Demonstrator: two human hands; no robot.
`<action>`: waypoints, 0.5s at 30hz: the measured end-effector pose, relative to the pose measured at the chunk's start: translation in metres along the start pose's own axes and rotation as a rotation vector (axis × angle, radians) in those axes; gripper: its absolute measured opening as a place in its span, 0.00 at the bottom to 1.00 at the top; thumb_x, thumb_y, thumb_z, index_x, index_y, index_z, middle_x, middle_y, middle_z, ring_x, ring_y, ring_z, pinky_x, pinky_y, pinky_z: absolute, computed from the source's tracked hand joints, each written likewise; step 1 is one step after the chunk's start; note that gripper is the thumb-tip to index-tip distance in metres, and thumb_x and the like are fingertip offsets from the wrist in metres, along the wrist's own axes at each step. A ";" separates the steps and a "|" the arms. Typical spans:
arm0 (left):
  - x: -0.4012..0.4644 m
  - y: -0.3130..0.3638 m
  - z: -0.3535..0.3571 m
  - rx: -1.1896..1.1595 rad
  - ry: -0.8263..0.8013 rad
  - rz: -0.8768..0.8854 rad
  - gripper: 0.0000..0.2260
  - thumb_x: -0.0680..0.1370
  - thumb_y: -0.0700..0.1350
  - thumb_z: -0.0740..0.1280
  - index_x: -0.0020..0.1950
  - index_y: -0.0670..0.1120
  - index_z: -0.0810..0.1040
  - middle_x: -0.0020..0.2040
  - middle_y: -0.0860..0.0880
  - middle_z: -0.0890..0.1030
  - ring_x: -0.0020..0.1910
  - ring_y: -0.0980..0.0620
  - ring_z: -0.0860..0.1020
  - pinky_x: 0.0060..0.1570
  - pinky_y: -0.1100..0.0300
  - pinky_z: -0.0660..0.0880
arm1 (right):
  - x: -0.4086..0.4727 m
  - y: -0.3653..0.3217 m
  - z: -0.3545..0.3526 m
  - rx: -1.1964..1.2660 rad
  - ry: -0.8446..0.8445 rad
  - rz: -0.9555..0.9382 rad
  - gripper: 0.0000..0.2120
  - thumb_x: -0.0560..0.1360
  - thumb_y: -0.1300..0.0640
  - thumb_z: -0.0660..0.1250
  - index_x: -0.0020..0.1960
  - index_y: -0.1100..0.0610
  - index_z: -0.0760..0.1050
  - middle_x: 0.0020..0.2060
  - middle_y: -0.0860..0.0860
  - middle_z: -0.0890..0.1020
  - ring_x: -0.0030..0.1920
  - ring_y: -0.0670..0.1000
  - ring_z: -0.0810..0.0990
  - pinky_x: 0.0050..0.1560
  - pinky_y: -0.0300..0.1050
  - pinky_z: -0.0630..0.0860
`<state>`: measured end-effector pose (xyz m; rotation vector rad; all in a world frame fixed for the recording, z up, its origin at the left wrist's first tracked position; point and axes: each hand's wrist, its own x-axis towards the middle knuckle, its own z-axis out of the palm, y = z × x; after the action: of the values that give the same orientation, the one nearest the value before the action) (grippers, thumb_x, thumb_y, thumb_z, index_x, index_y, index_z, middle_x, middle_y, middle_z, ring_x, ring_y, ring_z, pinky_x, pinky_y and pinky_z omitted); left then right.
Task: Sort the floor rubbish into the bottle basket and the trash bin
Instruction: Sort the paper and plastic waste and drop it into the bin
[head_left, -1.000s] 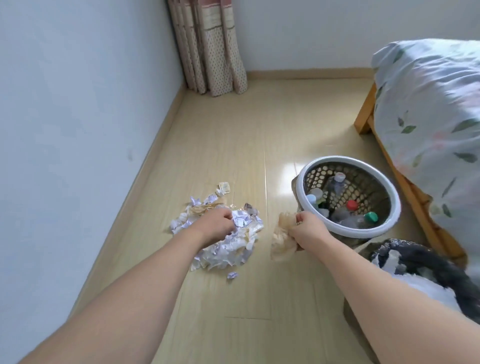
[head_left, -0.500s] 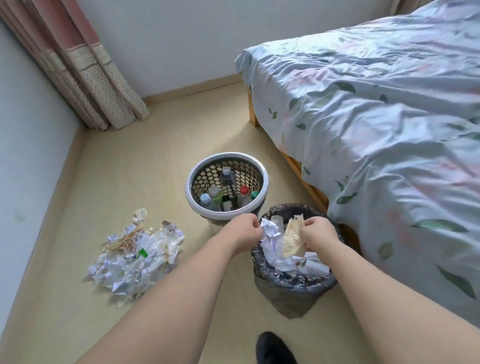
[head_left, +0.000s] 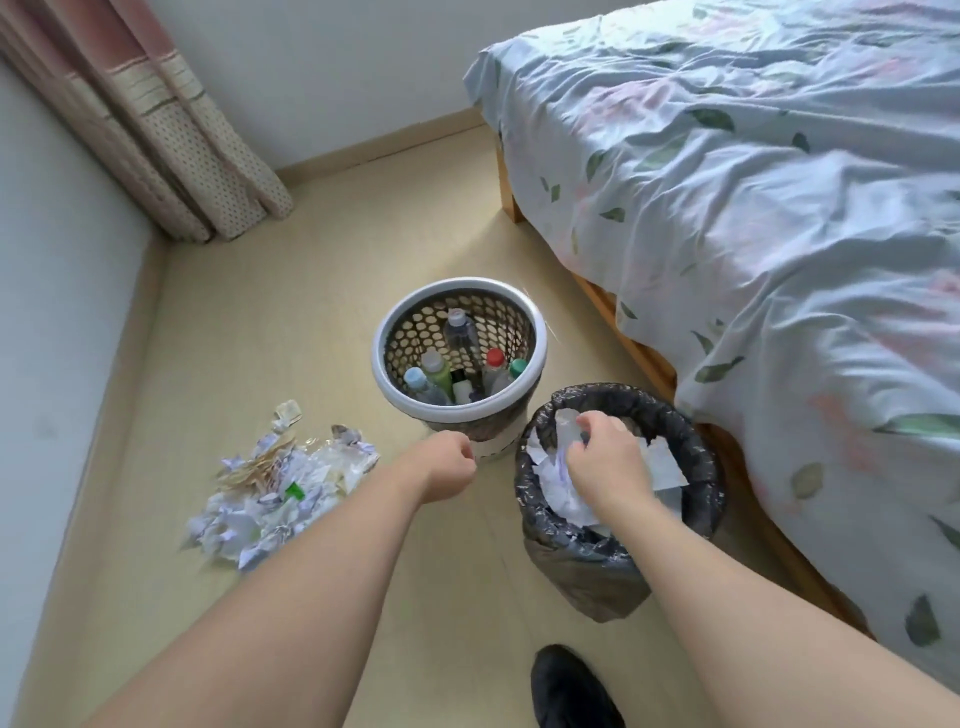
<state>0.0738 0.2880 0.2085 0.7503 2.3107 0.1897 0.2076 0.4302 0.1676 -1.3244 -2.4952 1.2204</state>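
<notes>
Bottle basket (head_left: 459, 410) with white rim and perforated brown wall is standing upright on the floor, holding several capped plastic bottles (head_left: 461, 338). Trash bin (head_left: 696, 441), lined with a black bag, is sitting just right of the basket, stuffed with crumpled white paper. Floor rubbish pile (head_left: 275, 488) of crumpled paper scraps is lying left of the basket.

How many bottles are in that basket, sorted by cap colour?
In the bottle basket, counting the caps that show:
Clear cap: 1
White caps: 2
Pale blue cap: 1
Red cap: 1
Green cap: 1
Total: 6 bottles visible; others may be hidden below.
</notes>
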 end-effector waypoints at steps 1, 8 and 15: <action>-0.005 -0.021 -0.006 -0.016 0.025 -0.024 0.11 0.77 0.40 0.57 0.53 0.43 0.78 0.51 0.46 0.80 0.52 0.46 0.79 0.51 0.56 0.75 | -0.002 -0.014 0.015 -0.034 -0.022 -0.053 0.18 0.77 0.60 0.58 0.66 0.56 0.72 0.62 0.55 0.75 0.64 0.56 0.71 0.65 0.52 0.69; -0.037 -0.174 -0.024 -0.101 0.125 -0.209 0.11 0.77 0.40 0.57 0.53 0.44 0.79 0.53 0.46 0.81 0.52 0.47 0.78 0.47 0.59 0.72 | -0.032 -0.106 0.126 -0.283 -0.428 -0.279 0.18 0.76 0.58 0.60 0.66 0.57 0.71 0.62 0.55 0.74 0.64 0.56 0.72 0.64 0.48 0.69; -0.055 -0.327 0.004 -0.215 0.149 -0.397 0.07 0.77 0.39 0.58 0.40 0.45 0.73 0.40 0.46 0.77 0.43 0.45 0.74 0.34 0.59 0.65 | -0.056 -0.185 0.244 -0.580 -0.803 -0.331 0.06 0.76 0.61 0.59 0.41 0.56 0.66 0.39 0.52 0.70 0.45 0.54 0.71 0.36 0.41 0.67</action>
<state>-0.0425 -0.0124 0.1297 0.1683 2.4759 0.3139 0.0225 0.1812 0.1407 -0.4142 -3.6381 1.1368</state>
